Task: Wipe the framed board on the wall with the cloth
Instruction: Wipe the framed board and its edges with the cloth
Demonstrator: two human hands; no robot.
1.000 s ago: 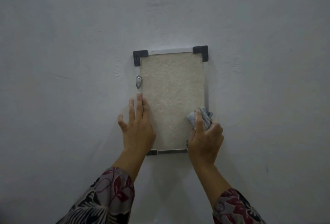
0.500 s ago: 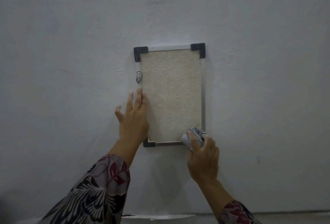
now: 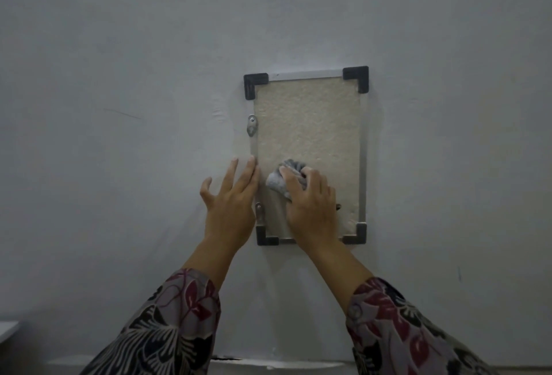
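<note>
A framed board (image 3: 307,123) with a beige rough face, a thin silver frame and black corner caps hangs on the grey wall. My right hand (image 3: 310,204) presses a crumpled grey cloth (image 3: 283,177) against the lower left part of the board's face. My left hand (image 3: 231,201) lies flat with fingers spread on the wall, touching the frame's left edge. The bottom middle of the frame is hidden behind my right hand.
Two small metal clips (image 3: 251,128) hold the frame's left edge to the wall. A white ledge (image 3: 268,364) runs along the bottom of the view below the board. A pale corner (image 3: 7,330) shows at the far lower left.
My right hand has carried the cloth from the frame's lower right corner up and left onto the board's face. My left hand has stayed on the left edge.
</note>
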